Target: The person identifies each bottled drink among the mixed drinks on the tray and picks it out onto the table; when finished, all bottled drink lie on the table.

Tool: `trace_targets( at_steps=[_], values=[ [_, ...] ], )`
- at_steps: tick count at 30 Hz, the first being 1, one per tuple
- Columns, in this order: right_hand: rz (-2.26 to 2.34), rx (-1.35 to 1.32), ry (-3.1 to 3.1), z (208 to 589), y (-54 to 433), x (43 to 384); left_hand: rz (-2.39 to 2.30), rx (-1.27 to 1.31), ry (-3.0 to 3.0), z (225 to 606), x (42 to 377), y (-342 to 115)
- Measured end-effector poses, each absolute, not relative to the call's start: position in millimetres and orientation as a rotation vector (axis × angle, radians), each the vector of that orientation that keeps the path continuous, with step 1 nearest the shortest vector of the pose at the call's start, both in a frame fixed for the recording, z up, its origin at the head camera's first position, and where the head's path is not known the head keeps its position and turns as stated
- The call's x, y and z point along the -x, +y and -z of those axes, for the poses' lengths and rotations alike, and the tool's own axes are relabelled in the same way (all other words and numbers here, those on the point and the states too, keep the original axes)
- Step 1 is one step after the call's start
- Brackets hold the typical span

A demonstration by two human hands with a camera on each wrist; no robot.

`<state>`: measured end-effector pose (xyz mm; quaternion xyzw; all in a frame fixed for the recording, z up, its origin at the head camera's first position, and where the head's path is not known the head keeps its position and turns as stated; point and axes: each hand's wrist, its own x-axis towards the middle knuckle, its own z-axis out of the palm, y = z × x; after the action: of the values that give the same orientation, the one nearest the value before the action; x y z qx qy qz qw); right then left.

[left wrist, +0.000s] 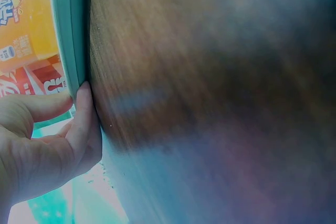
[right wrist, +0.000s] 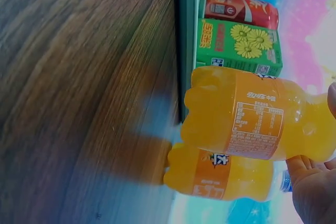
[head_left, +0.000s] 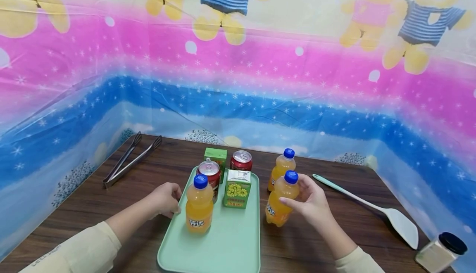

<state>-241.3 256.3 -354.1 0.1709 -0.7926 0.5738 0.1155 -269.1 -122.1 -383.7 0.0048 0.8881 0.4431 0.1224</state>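
Bottle of orange drink (head_left: 277, 212), clear plastic with a blue cap, held just right of a pale green rectangular tray (head_left: 234, 244).
The right hand (head_left: 314, 205) has thumb and fingers clamped on its upper part; the left hand (head_left: 167, 200) pinches the tray's left rim between thumb and fingers. A matching blue-capped bottle (head_left: 198, 213) and a green flower-printed carton (head_left: 236, 192) stand on the tray.

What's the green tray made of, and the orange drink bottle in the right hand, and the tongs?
Tray: probably smooth plastic; even pale green, rounded rim.
Held bottle: likely clear, shiny plastic; the orange inside shows through.
Tongs: probably shiny metal, maybe steel; silvery arms.
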Motion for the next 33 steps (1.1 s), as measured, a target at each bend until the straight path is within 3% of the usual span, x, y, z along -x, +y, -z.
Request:
trace_targets(
  at_steps=[33],
  values=[
    [-1.700,-0.395,-2.392,362,268,252,-1.308,-0.023,2.595,384,269,-123]
  ],
)
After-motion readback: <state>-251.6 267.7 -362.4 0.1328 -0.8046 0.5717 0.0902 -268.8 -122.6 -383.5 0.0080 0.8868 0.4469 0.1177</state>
